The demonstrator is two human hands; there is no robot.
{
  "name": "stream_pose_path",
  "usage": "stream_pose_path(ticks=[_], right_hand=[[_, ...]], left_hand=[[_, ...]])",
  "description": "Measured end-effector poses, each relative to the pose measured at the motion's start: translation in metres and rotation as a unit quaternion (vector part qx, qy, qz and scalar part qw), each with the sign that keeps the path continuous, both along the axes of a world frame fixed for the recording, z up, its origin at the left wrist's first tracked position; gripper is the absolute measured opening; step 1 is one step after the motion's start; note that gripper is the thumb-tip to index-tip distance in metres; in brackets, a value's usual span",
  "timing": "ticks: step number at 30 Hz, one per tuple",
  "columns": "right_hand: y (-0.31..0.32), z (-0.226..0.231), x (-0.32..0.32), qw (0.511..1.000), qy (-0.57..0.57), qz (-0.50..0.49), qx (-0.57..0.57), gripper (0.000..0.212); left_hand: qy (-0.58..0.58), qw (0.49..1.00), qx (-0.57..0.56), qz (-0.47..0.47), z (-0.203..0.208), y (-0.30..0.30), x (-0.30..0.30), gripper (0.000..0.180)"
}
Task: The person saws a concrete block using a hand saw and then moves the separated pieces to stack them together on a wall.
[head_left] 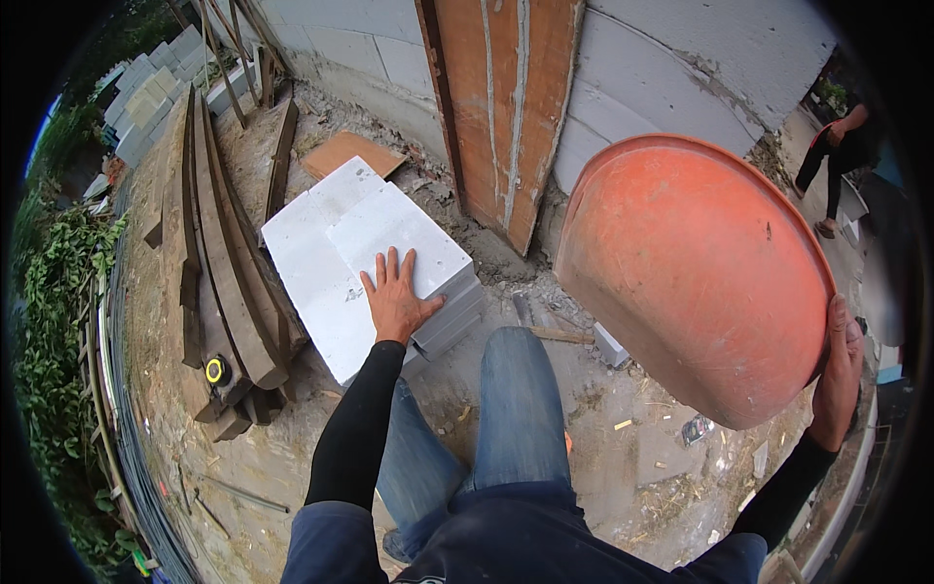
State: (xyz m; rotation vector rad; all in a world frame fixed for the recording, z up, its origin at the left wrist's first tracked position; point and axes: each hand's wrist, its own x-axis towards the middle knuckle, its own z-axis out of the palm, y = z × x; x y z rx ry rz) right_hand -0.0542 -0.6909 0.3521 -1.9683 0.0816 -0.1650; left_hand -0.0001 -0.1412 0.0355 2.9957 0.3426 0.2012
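My left hand (394, 300) lies flat with its fingers spread on top of a stack of white lightweight blocks (331, 219). Nothing is in that hand. On the right, my right hand (841, 365) grips the rim of a large orange plastic tub (696, 263). The tub is tipped on its side, so its rounded outside shows and its inside is hidden. Some of the right fingers are out of sight behind the rim. My bent knees are between the block stack and the tub.
Long timber beams (229, 253) lie piled on the left, with a yellow-and-black tape measure (216, 370) on their near end. A brown wooden panel (506, 107) leans against the white block wall (365, 54). Another person (839, 146) is at the far right. Rubble scraps litter the ground.
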Motion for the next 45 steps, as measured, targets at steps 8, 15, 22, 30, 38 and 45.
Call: stream_pose_path(ticks=[8,15,22,30,38,45], right_hand=[[0.167,-0.128,0.159,0.988,-0.056,0.112,0.089,0.052],[0.272,-0.179,0.221,0.975,-0.039,0.105,0.191,0.053],[0.363,-0.173,0.256,0.966,-0.132,0.092,0.200,0.053],[0.505,-0.083,0.307,0.926,-0.279,0.049,0.250,0.056],[0.599,-0.053,0.290,0.908,-0.396,0.126,0.056,0.058],[0.413,-0.279,0.208,0.988,-0.055,0.145,-0.016,0.069]], left_hand=[[-0.021,0.999,-0.043,-0.010,-0.003,-0.003,0.006,0.111],[-0.008,0.998,-0.054,-0.004,0.009,0.001,0.001,0.110],[0.008,0.998,-0.068,-0.003,0.012,-0.001,0.002,0.108],[0.016,0.996,-0.089,-0.008,0.011,0.005,-0.001,0.109],[-0.005,0.995,-0.103,-0.007,0.017,0.005,-0.001,0.105],[-0.005,0.997,-0.070,-0.008,0.007,0.003,0.001,0.108]])
